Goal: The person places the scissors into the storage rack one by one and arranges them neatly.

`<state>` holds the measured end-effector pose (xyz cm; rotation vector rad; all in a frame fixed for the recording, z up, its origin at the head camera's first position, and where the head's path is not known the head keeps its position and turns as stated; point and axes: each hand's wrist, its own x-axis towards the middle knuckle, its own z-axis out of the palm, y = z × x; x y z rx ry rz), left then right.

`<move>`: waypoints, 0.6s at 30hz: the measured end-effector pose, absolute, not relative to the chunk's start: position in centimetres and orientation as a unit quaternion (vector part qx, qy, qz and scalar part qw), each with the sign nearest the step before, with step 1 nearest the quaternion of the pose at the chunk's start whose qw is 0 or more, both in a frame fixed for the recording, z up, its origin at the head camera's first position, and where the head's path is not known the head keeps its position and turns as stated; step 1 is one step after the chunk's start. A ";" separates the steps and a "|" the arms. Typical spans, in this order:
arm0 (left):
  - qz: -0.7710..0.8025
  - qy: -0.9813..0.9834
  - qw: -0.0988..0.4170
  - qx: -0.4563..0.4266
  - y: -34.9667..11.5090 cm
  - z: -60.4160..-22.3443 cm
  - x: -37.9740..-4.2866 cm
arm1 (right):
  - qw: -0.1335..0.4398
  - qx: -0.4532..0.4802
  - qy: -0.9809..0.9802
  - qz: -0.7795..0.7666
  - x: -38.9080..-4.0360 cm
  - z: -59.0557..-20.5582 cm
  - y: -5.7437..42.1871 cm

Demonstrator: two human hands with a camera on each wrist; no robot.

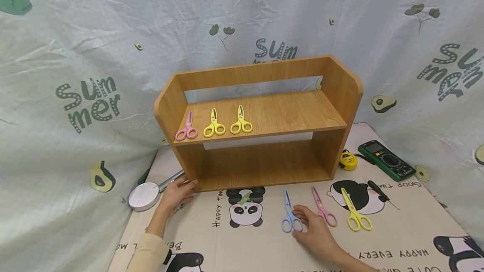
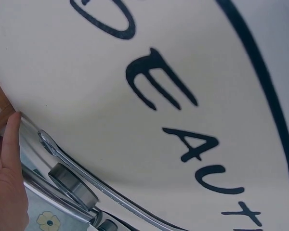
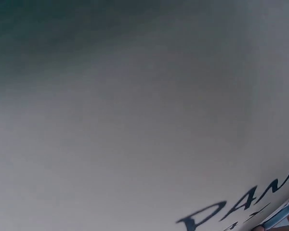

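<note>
My left hand rests against the lower left front corner of the wooden shelf, one finger lying straight along it in the left wrist view. At the front of the table, my right hand pinches the handle of the blue scissors, thumb on its near side. To the right of them lie pink scissors and yellow scissors. On the upper board, pink scissors, yellow scissors and a second yellow pair stand in a row, blades pointing back.
Left of the shelf lies a round magnifying glass; a wrench is beside the left hand. A yellow tape measure, a green multimeter and a screwdriver lie right of the shelf. Printed curtain hangs behind.
</note>
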<state>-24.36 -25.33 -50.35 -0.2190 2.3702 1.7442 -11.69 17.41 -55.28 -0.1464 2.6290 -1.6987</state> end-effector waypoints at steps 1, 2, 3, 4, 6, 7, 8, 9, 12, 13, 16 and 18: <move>0.586 0.801 0.096 -0.075 -25.4 -50.3 -24.4 | -0.001 -0.044 0.841 -0.539 -11.7 -55.4 17.3; 0.584 0.802 0.096 -0.078 -25.4 -50.3 -24.4 | -0.005 -0.042 0.843 -0.537 -11.6 -55.4 17.2; 0.582 0.804 0.097 -0.077 -25.4 -50.3 -24.4 | -0.008 -0.036 0.845 -0.533 -11.6 -55.4 17.1; 0.580 0.805 0.098 -0.079 -25.4 -50.3 -24.4 | -0.006 -0.030 0.848 -0.530 -11.6 -55.4 17.1; 0.579 0.805 0.099 -0.080 -25.4 -50.3 -24.4 | -0.002 -0.021 0.850 -0.526 -11.7 -55.4 17.0; 0.578 0.806 0.099 -0.080 -25.4 -50.3 -24.4 | 0.001 -0.017 0.851 -0.525 -11.7 -55.3 17.0; 0.577 0.807 0.099 -0.081 -25.4 -50.3 -24.4 | 0.003 -0.015 0.851 -0.524 -11.8 -55.3 17.0; 0.576 0.808 0.099 -0.080 -25.4 -50.3 -24.4 | 0.002 -0.013 0.853 -0.522 -11.8 -55.2 17.0; 0.574 0.809 0.098 -0.081 -25.5 -50.3 -24.5 | 0.002 -0.014 0.854 -0.520 -11.8 -55.2 17.1; 0.573 0.810 0.098 -0.080 -25.4 -50.3 -24.5 | 0.002 -0.015 0.854 -0.520 -11.8 -55.2 17.1; 0.573 0.809 0.098 -0.081 -25.4 -50.3 -24.5 | 0.001 -0.019 0.855 -0.519 -11.9 -55.1 17.1; 0.574 0.809 0.098 -0.081 -25.4 -50.4 -24.5 | 0.000 -0.020 0.855 -0.518 -11.9 -55.1 17.1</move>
